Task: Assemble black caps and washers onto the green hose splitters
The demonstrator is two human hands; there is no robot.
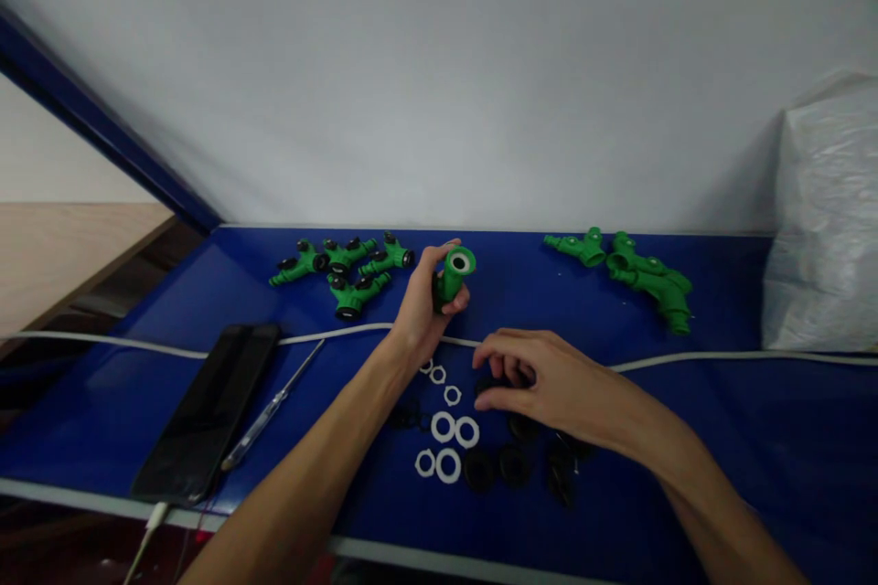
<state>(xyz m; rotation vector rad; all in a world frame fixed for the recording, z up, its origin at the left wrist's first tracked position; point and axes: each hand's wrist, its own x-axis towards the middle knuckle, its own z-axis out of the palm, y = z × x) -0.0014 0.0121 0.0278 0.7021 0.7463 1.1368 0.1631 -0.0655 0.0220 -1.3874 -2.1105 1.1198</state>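
Holding a green fitting upright in your left hand, fingers wrapped around it near the bench's back edge, you pinch a black ring with your right hand. Fittings with black parts lie at the back left; bare green ones at the back right. White rings and black rings remain near the front edge, so much seems left.

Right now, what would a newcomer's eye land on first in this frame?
The left hand holds a bright green fitting up over the blue table. The right hand reaches into black rings beside white washers, with piles of green fittings behind.
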